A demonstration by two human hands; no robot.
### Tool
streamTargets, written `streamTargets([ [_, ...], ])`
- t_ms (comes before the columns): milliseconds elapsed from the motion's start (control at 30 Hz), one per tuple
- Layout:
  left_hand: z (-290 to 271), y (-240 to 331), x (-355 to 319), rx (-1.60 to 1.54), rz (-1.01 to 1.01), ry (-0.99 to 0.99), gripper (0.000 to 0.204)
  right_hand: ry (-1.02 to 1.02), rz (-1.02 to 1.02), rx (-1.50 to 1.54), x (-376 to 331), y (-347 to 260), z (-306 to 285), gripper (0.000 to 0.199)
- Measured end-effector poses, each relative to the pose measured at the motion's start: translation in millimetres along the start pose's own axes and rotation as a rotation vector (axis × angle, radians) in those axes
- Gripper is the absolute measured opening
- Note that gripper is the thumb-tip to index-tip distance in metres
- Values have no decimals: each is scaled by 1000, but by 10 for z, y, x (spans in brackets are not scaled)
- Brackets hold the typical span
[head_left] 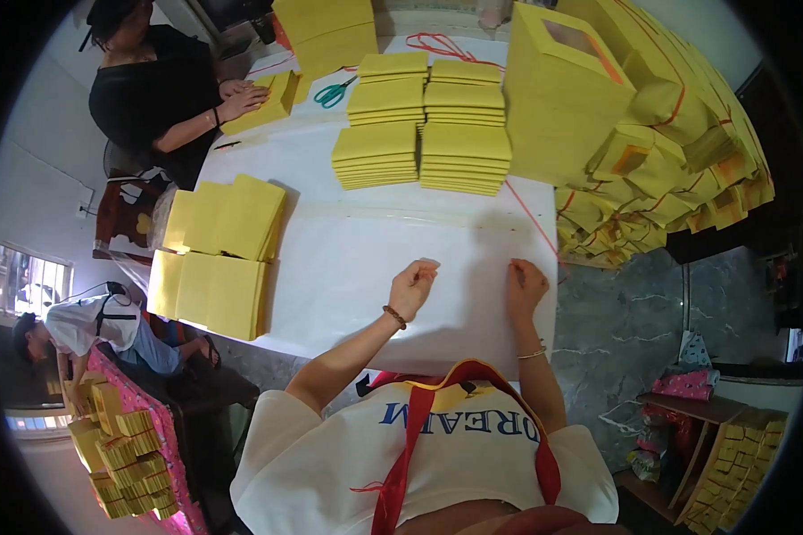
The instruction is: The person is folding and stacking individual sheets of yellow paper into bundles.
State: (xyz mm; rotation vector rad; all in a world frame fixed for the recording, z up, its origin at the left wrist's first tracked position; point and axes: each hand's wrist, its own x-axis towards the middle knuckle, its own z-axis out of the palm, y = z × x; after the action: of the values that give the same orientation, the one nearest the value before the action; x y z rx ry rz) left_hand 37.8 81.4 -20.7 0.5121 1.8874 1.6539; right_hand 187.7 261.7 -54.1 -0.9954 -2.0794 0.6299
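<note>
My left hand [413, 287], with a brown bead bracelet at its wrist, is over the near part of the white table [348, 267]. Its fingers are curled with the thumb against them. My right hand [528, 283], wearing a thin bangle, is closed too, by the table's right edge. The two are apart, and whatever may be in their fingers is hidden. Beyond them are flat stacks of yellow paper envelopes [464, 152]. To my left, more yellow envelopes [219, 218] are leaning in overlapping rows.
Teal scissors [333, 93] lie near the back. A large yellow box [558, 116] and heaped yellow bundles [669, 169] crowd the right. A co-worker [161, 89] handles yellow pieces at the far left. Another person [98, 325] bends over a pink-covered table [156, 419].
</note>
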Motion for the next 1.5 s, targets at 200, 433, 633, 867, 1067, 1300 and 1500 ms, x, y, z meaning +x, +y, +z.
streamTargets([
  [200, 563, 735, 251, -187, 104, -60, 15, -186, 90, 181, 28, -56, -97, 12],
  [433, 1021, 1587, 519, -200, 281, -28, 16, -299, 374, 1092, 893, -457, -1056, 20],
  [633, 952, 2381, 1268, 419, 898, 177, 44, -667, -878, 1709, 1455, -1653, -2837, 10],
  [867, 1183, 2877, 1960, 1002, 1141, 190, 98, -962, -899, 1718, 1733, -1847, -3092, 21],
  [1067, 1327, 3060, 1837, 1427, 1067, 203, 94, -1074, -1143, 1929, 1824, -1708, -3014, 10],
  [1300, 1314, 2886, 2087, 1026, 1137, 105, 76, -834, -1034, 1761, 2069, -1014, -2734, 5],
  [1500, 1238, 2835, 2194, 878, 1148, 76, 69, -212, -37, 1572, 2711, -254, -1712, 33],
])
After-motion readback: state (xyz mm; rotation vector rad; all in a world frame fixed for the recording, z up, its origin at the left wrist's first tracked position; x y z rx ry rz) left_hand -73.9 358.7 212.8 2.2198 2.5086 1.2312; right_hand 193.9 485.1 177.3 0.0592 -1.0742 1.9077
